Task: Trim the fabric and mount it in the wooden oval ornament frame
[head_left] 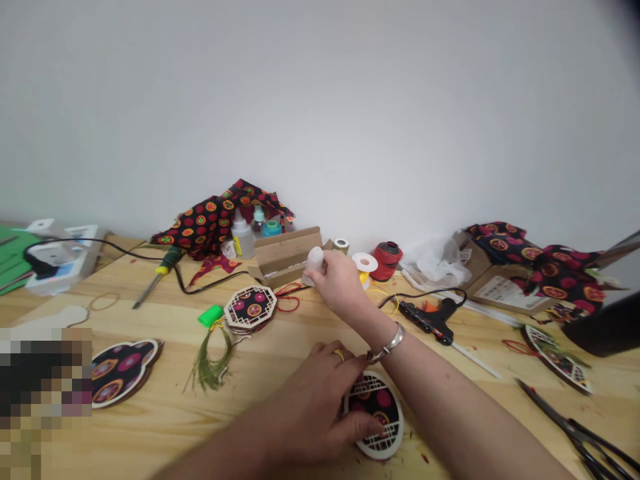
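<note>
My left hand point(314, 407) rests on the wooden table point(165, 407) with its fingers on a round lattice ornament point(380, 410) with red-dotted black fabric, pressing it down. My right hand point(336, 280), with a silver bracelet on the wrist, reaches to the back of the table. Its fingers are closed round a small white bottle point(315, 257) by the open cardboard box point(285, 257). An octagonal lattice ornament point(250, 308) with a green tassel point(213, 363) lies to the left of that hand.
A black glue gun point(433, 319) lies right of my right arm, scissors point(580, 433) at the front right. Red thread spool point(387, 259), white spool point(365, 263), glue bottles point(243, 235), patterned fabric point(215, 217), a screwdriver point(157, 277) and a green clip point(211, 315) are about.
</note>
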A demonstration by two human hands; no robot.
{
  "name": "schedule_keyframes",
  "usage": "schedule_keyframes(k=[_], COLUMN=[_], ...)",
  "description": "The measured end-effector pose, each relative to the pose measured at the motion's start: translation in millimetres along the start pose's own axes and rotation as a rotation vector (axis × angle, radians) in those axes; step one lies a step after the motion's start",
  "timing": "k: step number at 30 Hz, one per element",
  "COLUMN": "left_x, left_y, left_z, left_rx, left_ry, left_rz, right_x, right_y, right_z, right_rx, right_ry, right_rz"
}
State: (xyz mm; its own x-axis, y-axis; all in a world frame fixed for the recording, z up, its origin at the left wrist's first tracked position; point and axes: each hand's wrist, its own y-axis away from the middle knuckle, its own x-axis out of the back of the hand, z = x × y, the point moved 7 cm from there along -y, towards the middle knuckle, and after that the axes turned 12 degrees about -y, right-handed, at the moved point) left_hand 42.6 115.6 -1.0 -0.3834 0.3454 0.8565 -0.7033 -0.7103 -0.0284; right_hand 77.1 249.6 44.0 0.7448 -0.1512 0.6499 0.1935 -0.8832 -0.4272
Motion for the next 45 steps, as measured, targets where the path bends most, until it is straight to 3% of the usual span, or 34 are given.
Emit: schedule_keyframes(k=[9, 16, 24, 31, 36, 40, 45], left_x=[4.3, 4.8, 4.0, 0.8, 3.5, 2.2, -3.3], left_y=[-2.7, -0.9, -2.1, -4.2, -7.4, -6.7, -5.6], left_z=[1.9, 3.8, 1.2, -3.2, -10.0, -15.2, -11.9], left_rx=[-0.028, -0.025, -0.026, 0.015, 0.025, 0.020, -0.045], left_ry=[0.015, -0.001, 0.008, -0.020, 0.017, 0.048, 0.031], left_rz=[0.029, 0.006, 0.028, 0.008, 0.104, 0.108, 0.038], right_x=[-8.9, -10.9, -15.0, 5.5, 55.2, 89.2, 98.9], right_y=[-15.4, -13.6, -15.1, -9.5, 30.5, 85.9, 136.3], right_z=[2.9, -12.2, 1.7, -8.1, -8.6, 17.7, 42.7], right_rx=[-0.084, -0.013, -0.139, -0.110, -0.054, -0.052, -0.030], right_ry=[0.056, 0.061, 0.095, 0.121, 0.124, -0.020, -0.297], right_rz=[-0.032, -0.121, -0.143, -0.151, -0.120, -0.133, -0.279])
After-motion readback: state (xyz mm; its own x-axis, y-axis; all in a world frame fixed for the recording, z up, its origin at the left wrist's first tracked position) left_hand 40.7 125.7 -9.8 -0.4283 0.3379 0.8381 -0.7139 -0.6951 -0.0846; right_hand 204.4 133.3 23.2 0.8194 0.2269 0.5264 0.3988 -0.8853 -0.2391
